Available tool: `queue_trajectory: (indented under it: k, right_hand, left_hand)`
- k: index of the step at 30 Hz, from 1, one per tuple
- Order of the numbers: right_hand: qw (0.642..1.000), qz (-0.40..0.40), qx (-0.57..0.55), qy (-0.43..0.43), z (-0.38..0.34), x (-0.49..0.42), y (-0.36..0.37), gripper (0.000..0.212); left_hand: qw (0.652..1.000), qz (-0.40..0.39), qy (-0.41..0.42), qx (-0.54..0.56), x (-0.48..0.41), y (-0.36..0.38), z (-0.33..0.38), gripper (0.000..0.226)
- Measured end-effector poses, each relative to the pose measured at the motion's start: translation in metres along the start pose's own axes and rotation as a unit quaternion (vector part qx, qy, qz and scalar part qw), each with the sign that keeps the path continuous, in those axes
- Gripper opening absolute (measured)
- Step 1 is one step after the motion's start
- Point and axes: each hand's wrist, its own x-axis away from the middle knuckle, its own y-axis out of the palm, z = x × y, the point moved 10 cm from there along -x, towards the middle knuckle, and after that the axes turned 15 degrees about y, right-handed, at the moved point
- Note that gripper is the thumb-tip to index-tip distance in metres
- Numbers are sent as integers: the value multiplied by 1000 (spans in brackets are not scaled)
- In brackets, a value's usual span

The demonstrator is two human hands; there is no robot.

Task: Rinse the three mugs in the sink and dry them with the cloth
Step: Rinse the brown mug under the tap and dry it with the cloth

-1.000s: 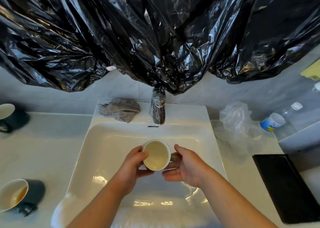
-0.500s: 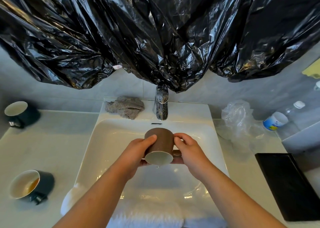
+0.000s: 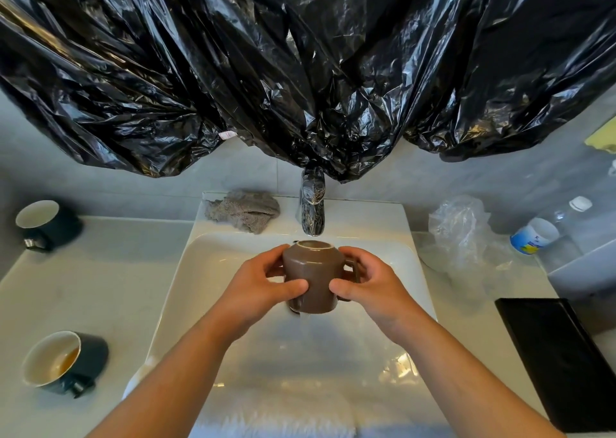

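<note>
In the centre of the frame the brown mug (image 3: 311, 276) is upside down over the white sink (image 3: 213, 271), just below the tap (image 3: 312, 204). The left hand (image 3: 263, 291) grips its left side with curled fingers and thumb; the right hand (image 3: 370, 287) grips the right side, by the handle. The grey cloth (image 3: 245, 211) lies on the sink edge, left of the tap. At the left of the frame, two dark mugs are on the counter (image 3: 116, 271): the far mug (image 3: 50, 224) and the near mug (image 3: 63, 362).

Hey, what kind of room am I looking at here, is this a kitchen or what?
Likely a bathroom or washroom vanity rather than a kitchen: a white rectangular ceramic basin set in a pale countertop, a single chrome tap behind it, and grey wall tiles.
</note>
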Motion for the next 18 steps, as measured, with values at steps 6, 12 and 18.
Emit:
queue_trajectory:
  k: [6,12,18]
  right_hand:
    - [994,24,95,-49,-23,16,-1,62]
    - [989,27,108,-94,-32,29,-3,67]
    - [975,59,158,-147,-49,46,-4,73]
  left_hand:
    - [997,-8,28,-71,-2,-7,12,81]
    - [994,-9,68,-81,3,-9,24,86]
    - [988,-5,114,-101,6,-11,44,96]
